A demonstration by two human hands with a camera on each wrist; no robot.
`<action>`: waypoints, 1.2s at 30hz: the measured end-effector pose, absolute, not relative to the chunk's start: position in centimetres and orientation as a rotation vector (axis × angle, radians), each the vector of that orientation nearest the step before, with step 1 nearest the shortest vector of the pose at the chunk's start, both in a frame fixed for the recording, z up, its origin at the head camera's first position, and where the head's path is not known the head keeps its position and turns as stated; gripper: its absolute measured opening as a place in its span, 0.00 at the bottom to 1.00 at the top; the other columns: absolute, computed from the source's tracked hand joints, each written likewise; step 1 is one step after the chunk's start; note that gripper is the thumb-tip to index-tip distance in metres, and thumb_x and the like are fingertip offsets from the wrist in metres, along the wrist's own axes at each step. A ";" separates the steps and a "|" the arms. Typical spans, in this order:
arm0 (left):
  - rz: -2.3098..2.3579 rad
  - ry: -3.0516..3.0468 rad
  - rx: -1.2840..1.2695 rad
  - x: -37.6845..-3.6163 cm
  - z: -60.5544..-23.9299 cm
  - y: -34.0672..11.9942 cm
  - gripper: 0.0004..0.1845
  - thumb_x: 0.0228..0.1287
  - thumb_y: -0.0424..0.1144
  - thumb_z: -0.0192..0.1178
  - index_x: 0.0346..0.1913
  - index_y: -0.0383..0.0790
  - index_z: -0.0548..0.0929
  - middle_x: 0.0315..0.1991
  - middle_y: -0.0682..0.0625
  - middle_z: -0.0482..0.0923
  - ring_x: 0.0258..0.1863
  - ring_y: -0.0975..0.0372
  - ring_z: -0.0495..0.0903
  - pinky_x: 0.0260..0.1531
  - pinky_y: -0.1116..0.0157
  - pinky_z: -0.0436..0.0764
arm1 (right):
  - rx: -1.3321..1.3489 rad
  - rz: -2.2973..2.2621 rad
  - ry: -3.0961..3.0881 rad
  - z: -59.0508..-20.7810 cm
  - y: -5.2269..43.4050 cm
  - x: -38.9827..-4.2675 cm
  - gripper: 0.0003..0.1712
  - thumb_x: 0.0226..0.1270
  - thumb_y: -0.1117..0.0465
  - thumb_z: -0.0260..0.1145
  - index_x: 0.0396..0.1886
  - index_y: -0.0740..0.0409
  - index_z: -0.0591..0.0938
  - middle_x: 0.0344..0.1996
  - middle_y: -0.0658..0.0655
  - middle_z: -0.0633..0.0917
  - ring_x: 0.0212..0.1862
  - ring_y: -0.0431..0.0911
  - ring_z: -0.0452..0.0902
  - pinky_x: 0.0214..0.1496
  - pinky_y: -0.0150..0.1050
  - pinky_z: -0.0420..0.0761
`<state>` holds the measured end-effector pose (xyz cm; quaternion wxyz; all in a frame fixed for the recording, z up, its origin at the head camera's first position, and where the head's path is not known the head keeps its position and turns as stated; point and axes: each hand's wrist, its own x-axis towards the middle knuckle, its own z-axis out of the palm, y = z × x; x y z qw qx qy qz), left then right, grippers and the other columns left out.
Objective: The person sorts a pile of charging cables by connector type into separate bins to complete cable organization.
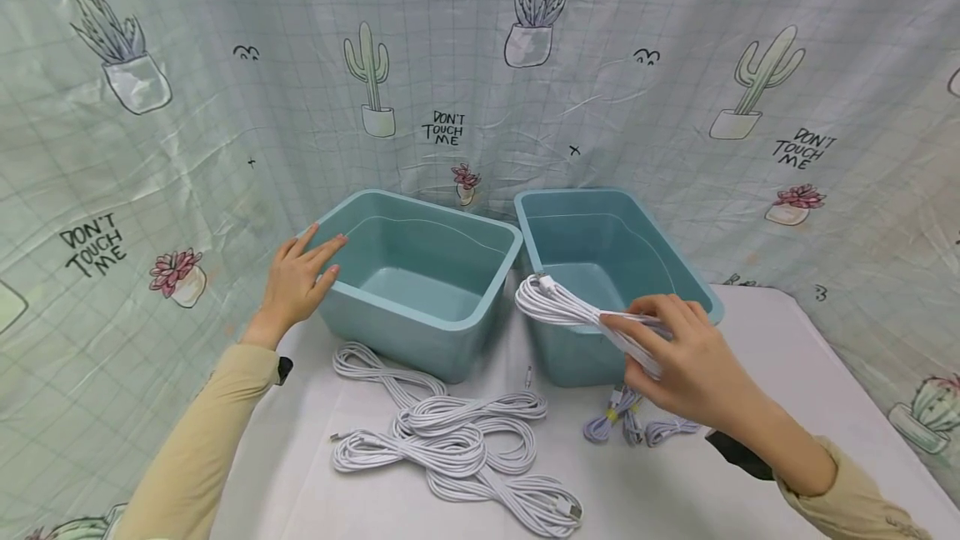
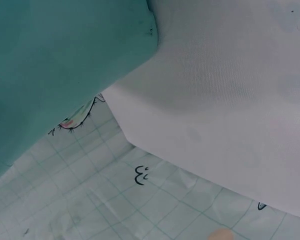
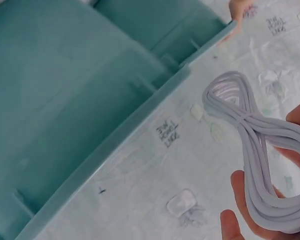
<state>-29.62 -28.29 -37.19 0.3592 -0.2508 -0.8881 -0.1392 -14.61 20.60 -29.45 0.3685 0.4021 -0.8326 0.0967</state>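
Observation:
My right hand (image 1: 686, 357) grips a coiled white cable (image 1: 558, 307) by its near end, over the front rim of the right teal bin (image 1: 570, 361). In the right wrist view the same cable (image 3: 257, 165) shows as a looped bundle cinched at its middle, with fingers around it. The left hand (image 1: 298, 277) rests at the left rim of the left teal bin (image 1: 397, 311), its fingers spread and holding nothing. The left wrist view has mostly bin wall (image 2: 65, 65) and table, so contact there is hard to judge.
Several white coiled cables (image 1: 450, 448) lie in an overlapping pile before the left bin. Smaller greyish cable bundles (image 1: 600, 427), some with yellow ties, lie in front of the right bin. A cactus-print curtain (image 1: 450, 65) surrounds the white table (image 1: 300, 473).

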 end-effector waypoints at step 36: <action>-0.368 -2.301 -0.622 -29.6 -37.3 -28.4 0.28 0.66 0.57 0.36 0.58 0.45 0.73 0.52 0.43 0.77 0.64 0.47 0.62 0.58 0.46 0.58 | 0.808 0.076 -2.210 -26.8 22.8 -24.0 0.20 0.46 0.61 0.59 0.43 0.54 0.79 0.33 0.63 0.75 0.34 0.58 0.69 0.30 0.51 0.66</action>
